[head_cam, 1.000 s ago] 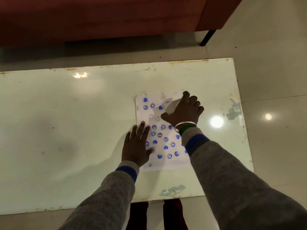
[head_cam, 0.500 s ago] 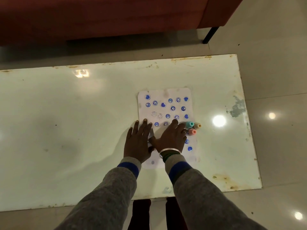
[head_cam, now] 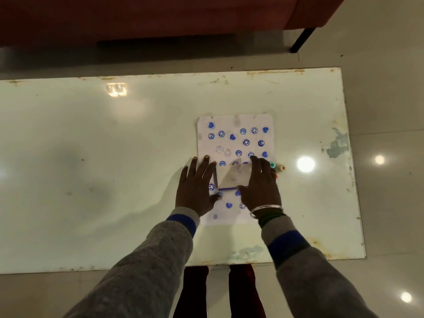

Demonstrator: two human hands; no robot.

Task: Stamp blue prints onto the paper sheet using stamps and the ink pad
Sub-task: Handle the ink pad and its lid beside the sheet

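A white paper sheet [head_cam: 236, 123] covered with several blue smiley and heart prints lies on the glossy table [head_cam: 114, 157]. On its middle sits the ink pad [head_cam: 234, 176], a flat case with a cloudy clear lid and a blue edge. My right hand [head_cam: 261, 187] grips the pad's right side, fingers over its top corner and thumb at its near edge. My left hand [head_cam: 195, 189] lies flat on the sheet's left edge, fingers spread, thumb by the pad's near left corner. Small stamps [head_cam: 278, 168], teal, beige and orange, lie just right of my right hand, partly hidden by it.
The table's right edge [head_cam: 353, 180] and near edge [head_cam: 137, 268] show worn, rusty patches. A red sofa [head_cam: 160, 14] with a black leg [head_cam: 300, 40] stands beyond the far edge. My legs [head_cam: 195, 292] show below the near edge.
My right hand came back from the sheet's top to its middle. The stamps came into view beside it, and the ink pad now shows between my hands. My left hand stayed put.
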